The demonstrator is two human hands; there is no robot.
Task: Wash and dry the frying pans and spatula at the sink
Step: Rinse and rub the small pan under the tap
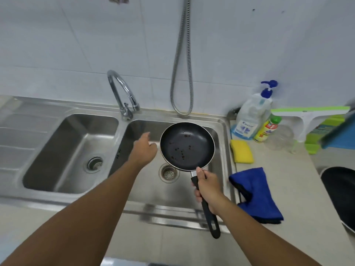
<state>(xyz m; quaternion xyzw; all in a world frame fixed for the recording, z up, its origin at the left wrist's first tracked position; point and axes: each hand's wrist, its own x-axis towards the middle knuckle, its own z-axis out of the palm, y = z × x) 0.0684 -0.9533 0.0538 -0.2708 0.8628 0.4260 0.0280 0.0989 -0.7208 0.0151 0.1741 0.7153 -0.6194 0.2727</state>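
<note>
A home kitchen, plainly: the right hand (208,189) grips a pan (187,145) over a steel double sink (76,110), with a tap (123,93) beyond and left of the grip and a tiled wall (76,45) behind. Just right of the grip, a cloth (253,192), sponge (241,151) and soap bottle (249,116) sit on the counter (288,179).

Right hand (206,186) curled in a grip, left hand (145,148) outstretched, fingers loosely extended, both arms reaching forward.

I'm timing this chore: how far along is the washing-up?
Nothing looks done. The right hand holds the small pan, speckled with residue, over the right basin; the left hand reaches toward the tap, no water running. Remaining: scrubbing with the sponge, drying with the blue cloth, the second pan. No spatula in view.
</note>
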